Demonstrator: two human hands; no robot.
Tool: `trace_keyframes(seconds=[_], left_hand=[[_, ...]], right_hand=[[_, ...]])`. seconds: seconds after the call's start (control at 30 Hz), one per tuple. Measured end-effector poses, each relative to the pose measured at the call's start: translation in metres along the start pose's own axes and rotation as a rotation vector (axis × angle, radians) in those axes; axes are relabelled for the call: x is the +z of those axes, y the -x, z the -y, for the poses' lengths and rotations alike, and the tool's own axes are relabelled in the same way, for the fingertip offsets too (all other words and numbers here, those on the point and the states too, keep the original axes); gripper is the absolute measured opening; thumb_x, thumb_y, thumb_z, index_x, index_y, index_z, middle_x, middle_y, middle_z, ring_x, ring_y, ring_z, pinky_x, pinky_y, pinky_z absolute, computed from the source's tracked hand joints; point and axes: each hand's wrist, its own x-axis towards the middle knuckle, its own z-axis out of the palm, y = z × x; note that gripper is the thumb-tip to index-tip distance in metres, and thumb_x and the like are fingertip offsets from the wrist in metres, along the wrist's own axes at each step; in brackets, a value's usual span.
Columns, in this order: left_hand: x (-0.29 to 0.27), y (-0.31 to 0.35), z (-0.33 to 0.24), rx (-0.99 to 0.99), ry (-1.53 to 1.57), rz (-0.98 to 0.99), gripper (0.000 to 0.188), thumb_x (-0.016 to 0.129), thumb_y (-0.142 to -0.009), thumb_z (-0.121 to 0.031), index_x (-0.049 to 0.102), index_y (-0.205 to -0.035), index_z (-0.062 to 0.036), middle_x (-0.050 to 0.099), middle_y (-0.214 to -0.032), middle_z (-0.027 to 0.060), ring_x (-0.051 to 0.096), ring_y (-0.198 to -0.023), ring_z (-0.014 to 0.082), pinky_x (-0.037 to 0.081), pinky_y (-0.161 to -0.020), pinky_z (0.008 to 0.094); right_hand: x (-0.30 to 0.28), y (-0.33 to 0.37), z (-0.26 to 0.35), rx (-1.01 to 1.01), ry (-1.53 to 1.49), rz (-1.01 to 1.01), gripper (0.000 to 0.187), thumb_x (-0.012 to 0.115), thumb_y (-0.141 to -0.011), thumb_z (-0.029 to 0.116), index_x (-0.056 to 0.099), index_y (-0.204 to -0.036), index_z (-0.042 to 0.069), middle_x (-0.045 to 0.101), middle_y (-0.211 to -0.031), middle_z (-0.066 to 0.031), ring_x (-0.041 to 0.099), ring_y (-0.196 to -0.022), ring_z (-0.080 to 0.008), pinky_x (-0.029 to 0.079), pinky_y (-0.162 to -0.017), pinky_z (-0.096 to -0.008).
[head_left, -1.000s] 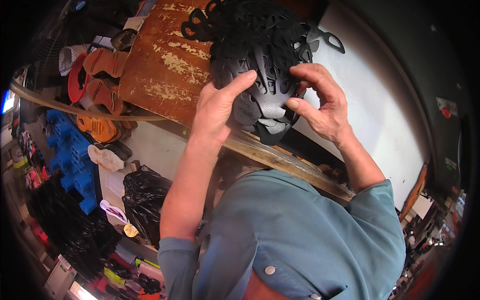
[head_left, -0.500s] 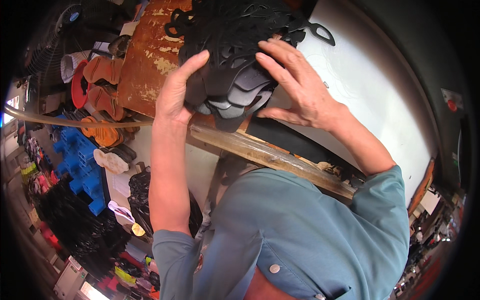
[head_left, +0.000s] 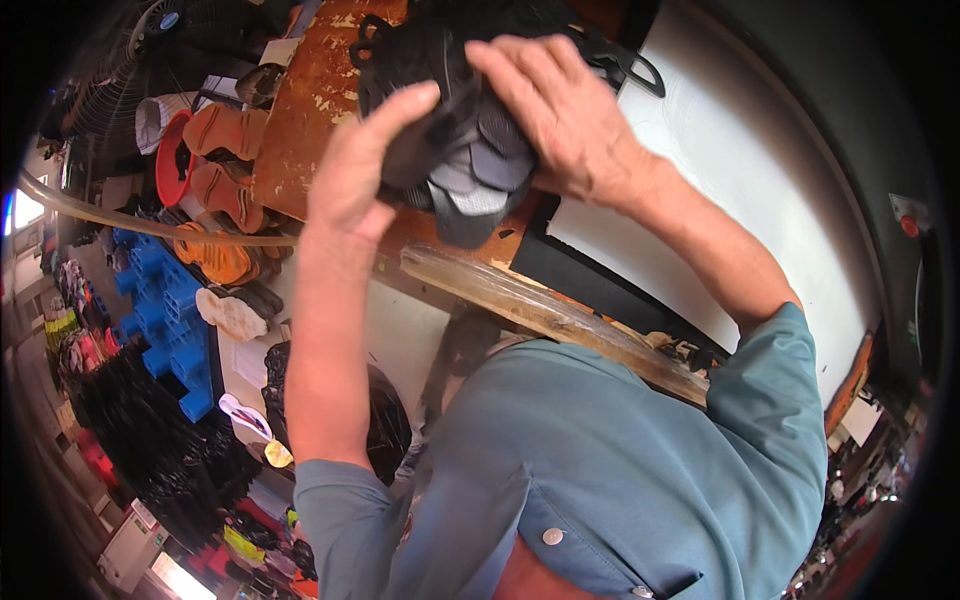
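A thick bundle of black cut-out pieces [head_left: 480, 165], thin and flexible with rounded tongue-like ends, lies between my hands at the top of the picture. Its lower ends show grey and fan out toward me. My left hand [head_left: 355, 175] clasps the bundle's left side, thumb laid over it and the other fingers mostly hidden. Over its upper right side curl the fingers of my right hand [head_left: 570, 120], whose thumb is hidden behind the pieces. Looped black strips [head_left: 635, 72] stick out beyond my right hand.
The bundle is over a worn brown board [head_left: 305, 130]. At right is a white work surface [head_left: 720, 170]; a plastic-wrapped bar [head_left: 540, 300] runs along the near edge. Orange shoe-shaped forms [head_left: 225, 185], a red bowl [head_left: 173, 160], a fan [head_left: 130, 60] and blue plastic blocks [head_left: 165, 315] stand left.
My right hand has moved up and left and closed over the bundle. The bundle's grey ends are drawn closer together, and my left hand has shifted slightly.
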Motion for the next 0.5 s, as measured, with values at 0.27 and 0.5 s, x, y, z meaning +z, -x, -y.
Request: trace_keyframes(seconds=[0.27, 0.5], left_hand=[[0.002, 0.045, -0.075, 0.243, 0.057, 0.252, 0.046, 0.071, -0.098, -0.021, 0.063, -0.136, 0.0033, 0.071, -0.129, 0.0146, 0.069, -0.117, 0.0243, 0.053, -0.107, 0.0383], [-0.014, 0.088, -0.057, 0.094, -0.283, 0.047, 0.051, 0.077, -0.087, -0.02, 0.064, -0.131, 0.0031, 0.072, -0.118, 0.0103, 0.069, -0.103, 0.0173, 0.055, -0.093, 0.0317]], right_hand=[[-0.042, -0.076, 0.002, -0.284, -0.046, -0.281, 0.086, 0.08, -0.073, 0.019, 0.047, -0.146, -0.011, 0.06, -0.127, -0.0249, 0.059, -0.108, -0.0402, 0.049, -0.094, -0.047], [-0.106, -0.084, 0.018, -0.138, -0.492, 0.192, 0.107, 0.094, -0.059, 0.053, 0.06, -0.145, 0.0, 0.06, -0.14, -0.0176, 0.06, -0.129, -0.034, 0.052, -0.106, -0.0457]])
